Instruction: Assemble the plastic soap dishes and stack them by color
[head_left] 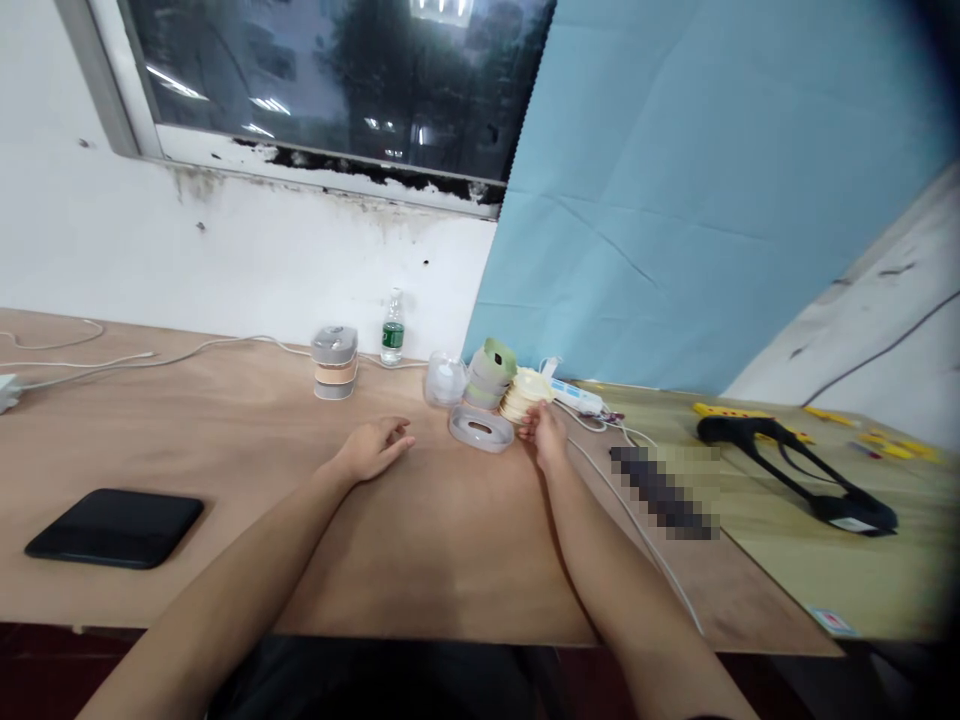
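Observation:
My left hand rests on the brown table with its fingers apart and nothing in it. At the back, the fingers of my right hand are closed on the near right side of a stack of cream-coloured ridged pieces. Just left of that stack stands a grey container with a light green lid, slightly tilted. In front of it lies a pale grey oval lid with a slot in its middle. A clear plastic container sits to the left of these.
A grey and orange stacked container and a water bottle stand near the wall. A black tablet-like slab lies at left. To the right are a white power strip, cables and a black strap-like frame.

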